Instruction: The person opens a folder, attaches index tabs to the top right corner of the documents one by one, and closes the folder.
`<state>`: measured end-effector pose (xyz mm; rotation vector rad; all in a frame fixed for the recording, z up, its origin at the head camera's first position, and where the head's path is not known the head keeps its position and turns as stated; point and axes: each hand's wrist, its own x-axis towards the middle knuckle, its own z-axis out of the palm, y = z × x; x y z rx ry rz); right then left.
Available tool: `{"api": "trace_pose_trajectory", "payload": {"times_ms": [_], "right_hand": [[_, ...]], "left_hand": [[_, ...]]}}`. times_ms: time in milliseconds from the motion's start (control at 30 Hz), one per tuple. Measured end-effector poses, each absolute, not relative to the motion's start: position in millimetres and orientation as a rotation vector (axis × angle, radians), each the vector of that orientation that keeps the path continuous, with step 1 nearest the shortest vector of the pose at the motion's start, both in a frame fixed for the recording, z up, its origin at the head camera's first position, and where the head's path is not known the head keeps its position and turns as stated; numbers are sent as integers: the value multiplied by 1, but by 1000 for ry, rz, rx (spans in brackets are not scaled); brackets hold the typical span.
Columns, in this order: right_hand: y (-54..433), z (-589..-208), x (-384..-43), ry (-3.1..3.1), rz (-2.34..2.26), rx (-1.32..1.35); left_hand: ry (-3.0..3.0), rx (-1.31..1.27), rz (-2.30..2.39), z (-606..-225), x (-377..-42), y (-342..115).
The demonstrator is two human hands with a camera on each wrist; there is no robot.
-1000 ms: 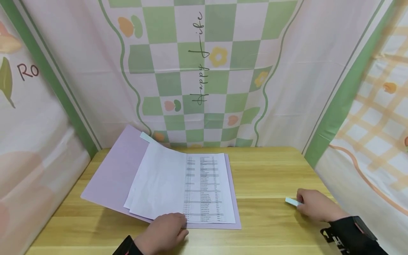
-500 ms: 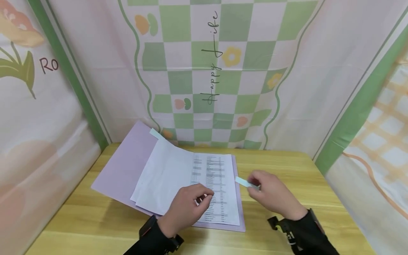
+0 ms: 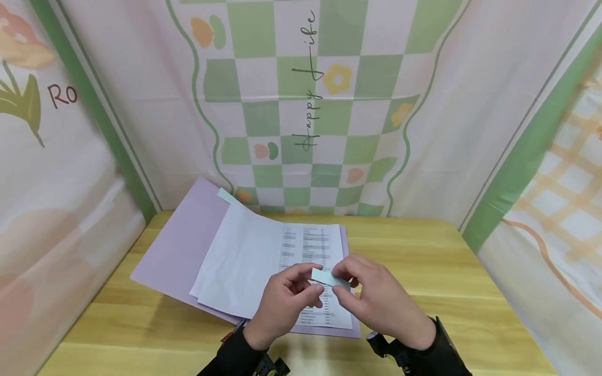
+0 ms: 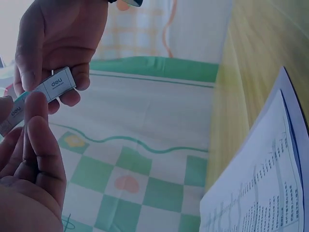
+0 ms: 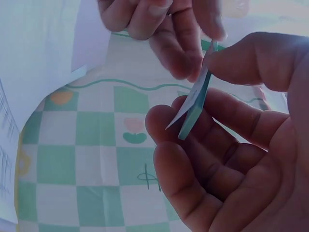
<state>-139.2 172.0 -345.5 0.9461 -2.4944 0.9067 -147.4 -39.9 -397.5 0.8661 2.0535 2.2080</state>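
Observation:
A small light-blue pad of sticky notes (image 3: 325,277) is held between both hands above an opened document. My right hand (image 3: 383,297) pinches its right end between thumb and fingers. At the other end, my left hand (image 3: 282,300) has thumb and index fingertip on the pad. In the left wrist view, the pad's white printed backing (image 4: 58,84) faces the camera. Seen edge-on in the right wrist view, the backing (image 5: 189,110) splays slightly from the teal stack (image 5: 193,118). Below lies a purple folder (image 3: 166,253) with printed sheets (image 3: 312,243), partly covered by the hands.
A turned-back white page (image 3: 240,256) leans left against the raised folder cover, with a light-blue sticky tab (image 3: 228,196) at its top corner. The wooden table (image 3: 409,245) extends right of the folder. A patterned curtain (image 3: 352,120) stands behind it.
My right hand has brought the sticky-note pad leftward from the table's right side to above the folder. My left hand has left the page's lower edge and risen to meet the pad.

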Motion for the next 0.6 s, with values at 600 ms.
{"api": "trace_pose_trajectory", "payload": {"times_ms": [600], "right_hand": [[166,-343,-130,-2440,956,910]], "left_hand": [[1944,1022,2271,-394,-146,-41]]}}
